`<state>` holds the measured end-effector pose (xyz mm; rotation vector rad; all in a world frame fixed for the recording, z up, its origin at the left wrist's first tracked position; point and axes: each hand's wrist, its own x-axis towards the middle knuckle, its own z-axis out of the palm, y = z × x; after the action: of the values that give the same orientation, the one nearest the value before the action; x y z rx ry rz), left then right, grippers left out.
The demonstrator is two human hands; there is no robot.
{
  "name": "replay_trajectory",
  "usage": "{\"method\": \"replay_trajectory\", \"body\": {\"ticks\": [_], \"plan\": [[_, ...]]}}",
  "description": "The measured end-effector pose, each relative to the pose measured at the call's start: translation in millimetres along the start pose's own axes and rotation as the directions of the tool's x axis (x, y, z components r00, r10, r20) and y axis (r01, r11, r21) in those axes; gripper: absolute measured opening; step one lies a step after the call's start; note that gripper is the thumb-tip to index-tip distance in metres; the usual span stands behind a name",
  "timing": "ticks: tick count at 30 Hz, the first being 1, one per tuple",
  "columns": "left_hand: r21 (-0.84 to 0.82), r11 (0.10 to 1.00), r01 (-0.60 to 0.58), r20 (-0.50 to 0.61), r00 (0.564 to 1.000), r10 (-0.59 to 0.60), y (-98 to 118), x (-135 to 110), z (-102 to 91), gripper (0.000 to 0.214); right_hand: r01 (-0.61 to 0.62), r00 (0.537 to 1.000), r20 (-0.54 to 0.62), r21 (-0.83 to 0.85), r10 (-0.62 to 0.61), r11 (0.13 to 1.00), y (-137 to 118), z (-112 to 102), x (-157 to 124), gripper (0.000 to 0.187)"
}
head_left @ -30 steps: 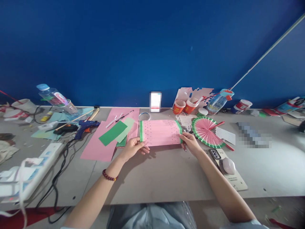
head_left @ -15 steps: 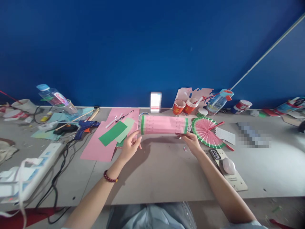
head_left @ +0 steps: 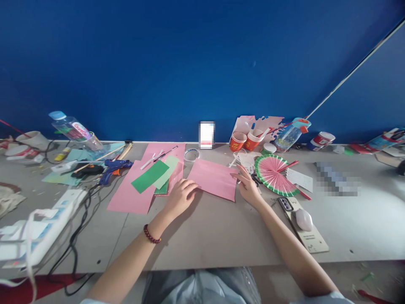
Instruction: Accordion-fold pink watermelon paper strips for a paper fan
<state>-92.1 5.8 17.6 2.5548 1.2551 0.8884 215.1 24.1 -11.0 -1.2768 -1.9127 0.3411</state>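
A plain pink sheet of paper [head_left: 215,179] lies on the table in front of me, its blank side up and its right edge slightly raised. At its lower left corner my left hand [head_left: 182,196] rests with loosely bent fingers, the tips touching or very close to the edge. By the right edge, my right hand [head_left: 249,185] has its fingers apart, the tips at the paper. Just behind the sheet is a roll of clear tape [head_left: 192,155]. To the right lies a pleated watermelon-patterned paper fan [head_left: 272,175] with red sticks.
On the left are pink paper [head_left: 129,196], a green strip [head_left: 150,176], a blue glue gun [head_left: 112,169], a tilted bottle [head_left: 74,128] and a power strip [head_left: 53,228]. On the right stand red paper cups [head_left: 238,143]; a white mouse [head_left: 304,220] sits on a phone-patterned pad.
The pink paper, held up with its green-edged, seed-dotted side showing, now lies lower on the table with the plain side up. Both hands have loosened; the tape roll is uncovered.
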Motion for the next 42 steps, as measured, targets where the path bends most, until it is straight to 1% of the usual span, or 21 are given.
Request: {"method": "replay_trajectory", "body": {"ticks": [2,3,6,9,11,13,16,18,20,23,26,29,33,36,39,42], "plan": [[0.053,0.998,-0.042,0.023,0.999,0.041,-0.5,0.5,4.0,0.026,0.054,0.999,-0.009,-0.022,-0.054,0.998,-12.8,-3.3,1.2,0.037],[0.068,0.996,-0.061,0.035,0.998,0.058,-1.0,0.9,6.1,0.027,0.075,0.997,0.015,-0.024,-0.075,0.997,-20.5,-4.7,1.5,0.033],[0.088,0.99,-0.112,0.095,0.99,0.103,-1.7,2.3,10.8,0.027,0.141,0.973,0.186,-0.014,-0.136,0.99,-44.2,-6.0,-0.2,0.022],[0.102,0.987,-0.122,0.14,0.984,0.108,1.8,2.8,11.7,0.022,0.194,0.922,0.356,-0.078,-0.154,0.978,-59.8,-4.7,-4.5,0.026],[0.119,0.985,-0.124,0.16,0.982,0.104,6.5,2.4,10.6,0.018,0.232,0.898,0.412,-0.141,-0.156,0.962,-62.8,-4.6,-7.0,0.022],[0.148,0.98,-0.136,0.183,0.977,0.108,11.6,0.9,9.3,0.017,0.272,0.883,0.439,-0.189,-0.166,0.944,-60.9,-6.2,-8.4,0.016],[0.196,0.965,-0.174,0.215,0.968,0.131,17.7,-2.8,9.3,0.016,0.322,0.864,0.469,-0.234,-0.184,0.917,-54.0,-11.2,-9.9,0.015],[0.218,0.957,-0.194,0.234,0.962,0.141,20.7,-5.4,9.9,0.016,0.316,0.866,0.47,-0.253,-0.169,0.914,-50.0,-15.5,-12.1,0.017],[0.228,0.954,-0.197,0.249,0.958,0.139,23.9,-7.0,9.7,0.015,0.272,0.883,0.449,-0.251,-0.137,0.929,-47.1,-19.7,-16.4,0.017],[0.231,0.958,-0.168,0.273,0.957,0.102,30.7,-6.7,6.9,0.014,0.203,0.917,0.386,-0.224,-0.104,0.953,-43.3,-24.0,-24.9,0.018],[0.25,0.961,-0.122,0.303,0.952,0.042,39.8,-5.1,4.3,0.01,0.169,0.945,0.311,-0.209,-0.098,0.963,-38.9,-24.8,-31.6,0.016],[0.267,0.955,-0.132,0.33,0.943,0.038,50.0,-3.4,7.4,0.008,0.144,0.965,0.241,-0.157,-0.103,0.977,-35.0,-23.4,-34.1,0.014],[0.179,0.97,-0.167,0.326,0.94,0.102,64.7,6.3,23.7,0.01,0.117,0.978,0.18,-0.07,-0.103,0.991,-33.8,-20.6,-34.6,0.015],[0.089,0.981,-0.171,0.314,0.94,0.136,74.1,19.8,40.5,0.011,0.097,0.983,0.163,-0.057,-0.087,0.994,-35.4,-17.2,-35.0,0.016],[0.077,0.977,-0.201,0.307,0.937,0.168,78.4,30.9,53.8,0.013,0.097,0.981,0.177,-0.074,-0.083,0.993,-37.1,-14.0,-35.6,0.016],[0.081,0.976,-0.204,0.304,0.937,0.171,77.1,34.3,60.2,0.013,0.097,0.98,0.18,-0.068,-0.083,0.993,-37.5,-13.6,-36.2,0.015]]}}
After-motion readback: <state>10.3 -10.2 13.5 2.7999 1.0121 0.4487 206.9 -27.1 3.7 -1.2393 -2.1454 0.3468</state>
